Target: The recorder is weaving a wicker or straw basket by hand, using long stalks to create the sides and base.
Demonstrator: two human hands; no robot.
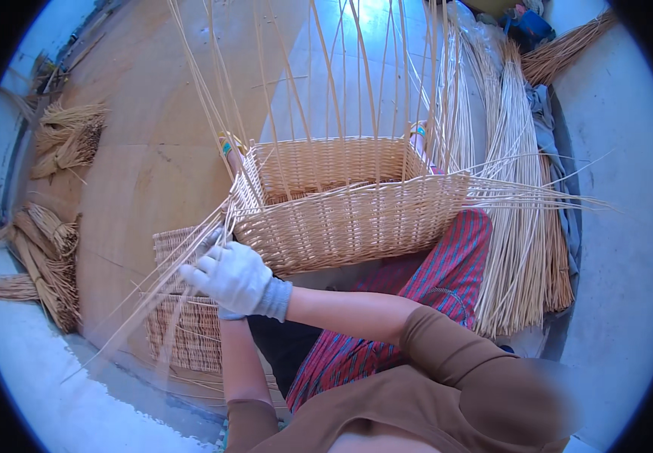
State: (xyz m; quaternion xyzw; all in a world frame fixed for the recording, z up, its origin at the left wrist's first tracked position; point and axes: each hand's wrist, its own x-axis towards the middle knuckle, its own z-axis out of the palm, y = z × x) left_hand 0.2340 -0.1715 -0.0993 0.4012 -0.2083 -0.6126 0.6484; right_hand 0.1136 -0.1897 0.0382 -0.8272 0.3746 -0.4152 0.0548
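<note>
A rectangular woven basket (349, 223) rests by my legs, with long upright stakes rising from its walls and loose strands sticking out at both front corners. My right hand (232, 275), in a white knit glove, reaches across to the left front corner, fingers closed on pale strands (156, 294) that are blurred at their lower ends. My left hand (215, 240), also gloved, is behind it at that corner, largely hidden; its grip cannot be made out.
Woven panels (171, 340) lie left of my legs. Bundles of rods (47, 264) lie along the left wall; long pale rods (511, 279) and a grey cloth (564, 264) line the right. A blue container (529, 26) stands at the back right. My feet (228, 147) flank the basket.
</note>
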